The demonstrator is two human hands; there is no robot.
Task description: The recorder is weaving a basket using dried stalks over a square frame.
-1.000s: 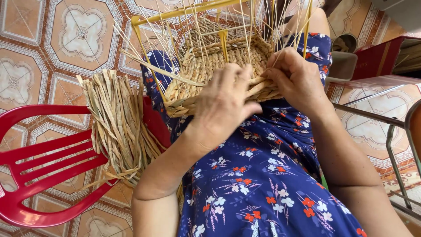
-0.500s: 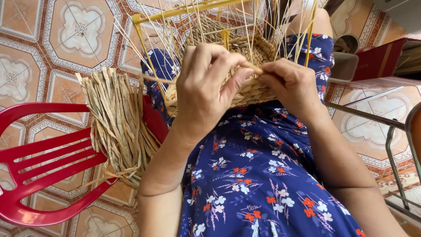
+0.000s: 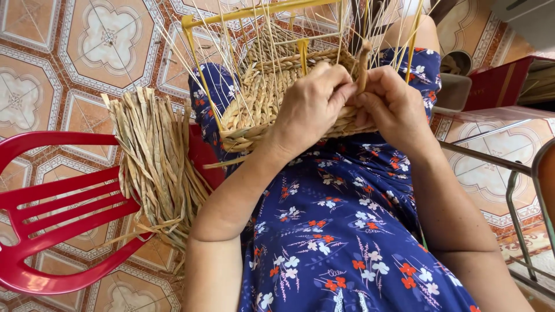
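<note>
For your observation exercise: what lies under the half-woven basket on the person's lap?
Under the woven basket shows a blue flowered dress over the lap. The left hand and right hand cover its near rim; the basket's underside is hidden.

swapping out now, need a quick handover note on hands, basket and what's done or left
Left hand: grip closed on the near rim of the woven basket on the lap.
Right hand: pinching a straw strand at the rim.
Bundle of dried straw lies on the red plastic chair to the left.
Done: lower wall woven.
Left: upright stakes on the yellow frame are bare above.
</note>
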